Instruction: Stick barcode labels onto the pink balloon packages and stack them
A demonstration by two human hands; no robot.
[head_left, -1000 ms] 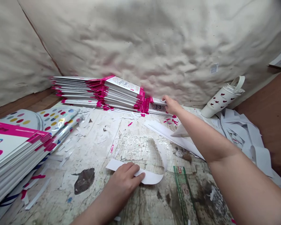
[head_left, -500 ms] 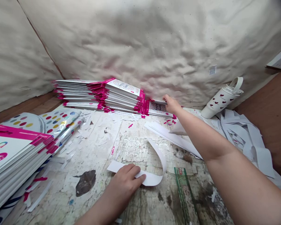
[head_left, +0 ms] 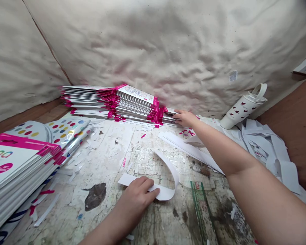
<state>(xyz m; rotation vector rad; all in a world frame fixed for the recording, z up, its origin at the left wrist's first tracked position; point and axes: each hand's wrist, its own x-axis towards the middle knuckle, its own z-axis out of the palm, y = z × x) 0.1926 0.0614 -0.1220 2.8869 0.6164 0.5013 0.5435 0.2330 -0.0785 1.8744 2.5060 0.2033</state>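
My left hand (head_left: 139, 197) rests low in the middle of the view, its fingers closed over a white paper strip (head_left: 165, 193). The strip's right end curls up and back above the table. Farther off, my right hand (head_left: 185, 119) grips the right end of the top pink-and-white packet (head_left: 171, 111) on a low pile by the wall. Its thumb is partly hidden. To the left of that hand, a taller stack of the same pink-edged packets (head_left: 135, 102) leans along the wall. Flat white paper strips (head_left: 186, 149) lie below my right forearm.
A white tumbler (head_left: 242, 110) with hearts stands back right, beside tangled paper strips (head_left: 272, 146). At left are a large stack of pink-topped packets (head_left: 22, 170) and dotted wrapped items (head_left: 66, 131). A green-edged ruler-like strip (head_left: 202, 211) lies in front. Paper scraps litter the worn table (head_left: 112, 153).
My right hand has shifted slightly and its fingers now lie over the top packet, which looks lifted or tilted. The left hand keeps its place on the paper strip, whose curl moved slightly left.
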